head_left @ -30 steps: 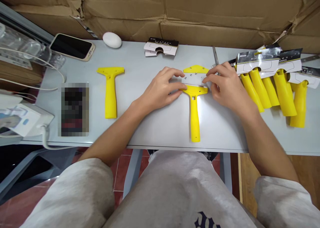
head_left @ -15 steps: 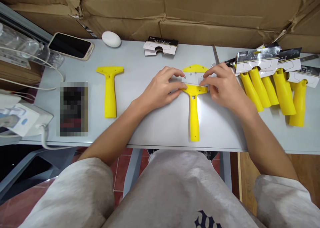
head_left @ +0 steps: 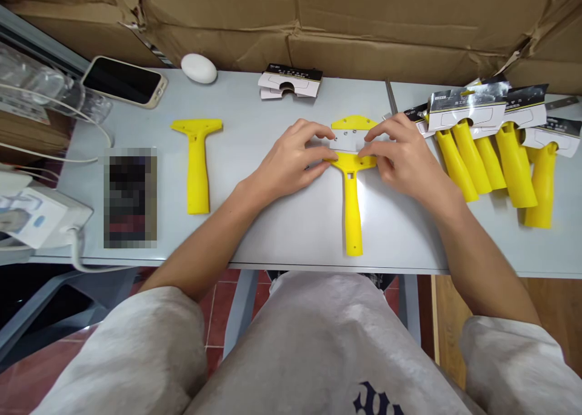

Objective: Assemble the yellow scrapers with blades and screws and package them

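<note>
The left hand (head_left: 297, 157) and right hand (head_left: 402, 151) are half-curled, thumb and forefinger narrowly parted, at opposite ends of a flat, whitish rectangular plate (head_left: 349, 141); how firmly they grip it I cannot tell. It lies between a yellow curved plastic strip (head_left: 352, 122) and the head of a yellow T-shaped plastic scraper handle (head_left: 353, 221), on the pale grey table (head_left: 291, 239). Fingers hide the plate's ends. Yellow tubular plastic handles (head_left: 517, 166) at right are partly covered by black-and-white cardboard sleeves (head_left: 468, 109); a pixelated rectangle (head_left: 130, 198) is unreadable. Compared with one second ago, the right fingers reach further inward, covering the plate's rightmost dark mark.
</note>
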A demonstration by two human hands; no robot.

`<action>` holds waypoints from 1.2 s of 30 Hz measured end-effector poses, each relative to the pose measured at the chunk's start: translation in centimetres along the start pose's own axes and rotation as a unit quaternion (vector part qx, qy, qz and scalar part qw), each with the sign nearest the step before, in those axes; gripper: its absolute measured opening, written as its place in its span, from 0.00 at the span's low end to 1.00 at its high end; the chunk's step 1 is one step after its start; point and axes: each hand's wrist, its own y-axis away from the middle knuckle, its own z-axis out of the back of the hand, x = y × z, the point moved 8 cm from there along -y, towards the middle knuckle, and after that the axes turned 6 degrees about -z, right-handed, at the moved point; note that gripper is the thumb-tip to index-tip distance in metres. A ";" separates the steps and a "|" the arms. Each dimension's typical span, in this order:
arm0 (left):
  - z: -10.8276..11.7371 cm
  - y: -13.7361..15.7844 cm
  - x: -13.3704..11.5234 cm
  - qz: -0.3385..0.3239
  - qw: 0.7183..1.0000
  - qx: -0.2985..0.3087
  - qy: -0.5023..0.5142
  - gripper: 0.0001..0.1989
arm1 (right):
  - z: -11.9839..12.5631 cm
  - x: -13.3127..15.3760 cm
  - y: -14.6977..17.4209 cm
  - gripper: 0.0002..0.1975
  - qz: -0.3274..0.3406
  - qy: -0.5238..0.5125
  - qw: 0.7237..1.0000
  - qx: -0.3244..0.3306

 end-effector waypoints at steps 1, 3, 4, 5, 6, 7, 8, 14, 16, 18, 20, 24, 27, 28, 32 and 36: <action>0.0 0.0 0.0 -0.001 1.000 0.001 0.001 0.13 | 0.0 0.1 0.0 0.25 0.001 0.001 1.000 0.001; -0.1 0.0 0.0 -0.003 1.000 0.003 -0.001 0.13 | 0.0 0.1 0.0 0.25 0.004 0.002 1.000 0.000; -0.2 -0.1 0.0 -0.005 1.000 0.004 -0.003 0.12 | 0.0 0.1 0.0 0.25 0.005 0.002 1.000 -0.001; -0.2 -0.1 0.0 -0.006 1.000 0.004 -0.004 0.12 | 0.0 0.1 0.0 0.25 0.007 -0.001 1.000 -0.004; -0.2 -0.1 0.0 -0.008 1.000 0.004 -0.005 0.13 | 0.0 0.0 0.0 0.25 0.009 -0.004 1.000 -0.006; -0.3 0.0 0.1 -0.008 1.000 0.003 -0.005 0.13 | 0.0 0.0 0.0 0.25 0.011 -0.008 1.000 -0.010; -0.3 0.0 0.1 -0.008 1.000 0.002 -0.003 0.14 | -0.1 -0.1 0.1 0.25 0.012 -0.011 1.000 -0.014; -0.1 0.1 -0.1 -0.003 1.000 -0.004 0.009 0.16 | 0.0 0.0 0.0 0.27 0.007 -0.012 1.000 -0.020; 0.0 -0.2 -0.2 0.017 1.000 0.005 0.007 0.16 | 0.1 0.0 0.0 0.27 -0.004 -0.009 1.000 -0.007; 0.1 -0.4 -0.2 0.045 0.999 0.022 0.003 0.15 | 0.2 0.1 -0.1 0.26 -0.019 -0.006 1.000 0.011; 0.3 -0.6 -0.2 0.067 0.997 0.029 0.001 0.14 | 0.6 0.3 0.0 0.26 -0.029 -0.006 0.999 0.017; 1.3 -0.4 -0.1 0.096 0.995 0.007 -0.014 0.14 | 2.3 1.3 0.4 0.28 -0.049 -0.010 0.999 -0.015; 1.8 0.1 0.4 0.133 0.991 -0.009 -0.026 0.15 | 2.8 1.1 0.8 0.26 -0.079 0.000 0.997 -0.017; 1.8 0.2 0.5 0.146 0.989 -0.010 -0.028 0.16 | 2.7 0.8 0.8 0.24 -0.085 0.006 0.996 -0.016; 1.7 0.4 0.8 0.171 0.985 -0.009 -0.034 0.19 | 1.8 -1.4 0.8 0.19 -0.080 0.018 0.996 -0.022; 1.5 0.1 0.5 0.161 0.987 -0.011 -0.029 0.18 | 2.1 -2.2 0.9 0.21 -0.058 0.027 0.996 -0.056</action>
